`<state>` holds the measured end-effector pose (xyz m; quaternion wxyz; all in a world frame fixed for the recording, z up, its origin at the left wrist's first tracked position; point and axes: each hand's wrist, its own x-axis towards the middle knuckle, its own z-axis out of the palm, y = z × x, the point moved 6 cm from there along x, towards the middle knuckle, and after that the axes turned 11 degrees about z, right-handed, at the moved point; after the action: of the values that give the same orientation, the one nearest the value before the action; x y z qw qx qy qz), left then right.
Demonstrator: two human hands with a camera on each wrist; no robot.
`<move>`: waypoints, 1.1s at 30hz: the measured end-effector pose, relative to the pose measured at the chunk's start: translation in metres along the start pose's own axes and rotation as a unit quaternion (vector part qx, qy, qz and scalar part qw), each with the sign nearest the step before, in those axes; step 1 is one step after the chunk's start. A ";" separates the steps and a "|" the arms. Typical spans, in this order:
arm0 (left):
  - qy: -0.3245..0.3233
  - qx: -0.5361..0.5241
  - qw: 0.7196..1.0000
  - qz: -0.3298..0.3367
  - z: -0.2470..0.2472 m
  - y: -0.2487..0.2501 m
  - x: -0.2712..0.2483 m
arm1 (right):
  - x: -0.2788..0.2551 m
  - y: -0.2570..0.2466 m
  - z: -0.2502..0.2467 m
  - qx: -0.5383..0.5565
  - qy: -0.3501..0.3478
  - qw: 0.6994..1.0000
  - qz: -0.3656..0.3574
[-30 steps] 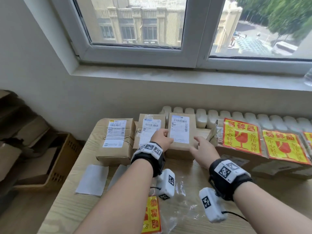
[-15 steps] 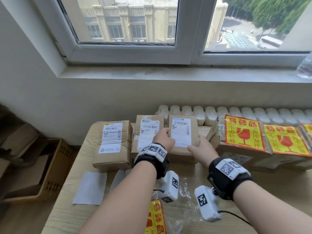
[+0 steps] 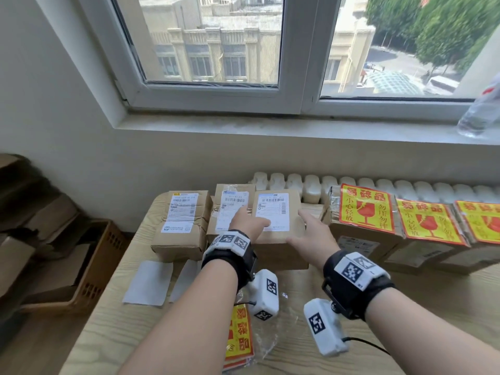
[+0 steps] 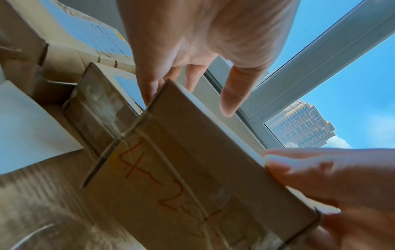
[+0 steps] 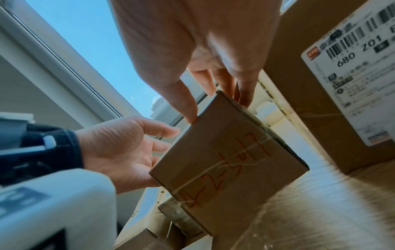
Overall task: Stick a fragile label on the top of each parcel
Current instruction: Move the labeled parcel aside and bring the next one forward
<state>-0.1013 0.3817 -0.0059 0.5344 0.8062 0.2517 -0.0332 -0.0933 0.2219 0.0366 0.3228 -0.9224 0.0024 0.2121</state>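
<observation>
A brown parcel (image 3: 278,231) with a white shipping slip on top sits between my hands, forward of the row. Its front face (image 4: 192,186) carries red handwriting. My left hand (image 3: 250,223) presses straight fingers against its left side, thumb hovering above the top. My right hand (image 3: 311,231) grips the right corner, thumb on the top front edge (image 5: 192,116), fingers down the right side. Two unlabelled parcels (image 3: 181,220) (image 3: 230,209) stand to the left. Parcels with red-and-yellow fragile labels (image 3: 365,209) line the right. A stack of fragile labels (image 3: 239,336) lies near me.
White backing sheets (image 3: 148,282) lie on the wooden table (image 3: 433,307) at front left. A brown crate (image 3: 92,266) with cardboard stands on the floor to the left. A white radiator (image 3: 311,185) runs behind the parcels, and a plastic bottle (image 3: 479,115) sits on the sill.
Both hands have closed in on the middle parcel's sides and drawn it toward me, out of line with its neighbours.
</observation>
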 end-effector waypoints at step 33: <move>0.111 -0.149 0.981 0.056 0.010 0.057 -0.175 | -0.108 0.077 -0.083 0.234 0.035 0.971 -0.019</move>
<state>-0.2269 0.2913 0.0944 0.6182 0.7290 0.2659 0.1250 -0.1701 0.0969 0.0919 0.5334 -0.8280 0.0454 0.1666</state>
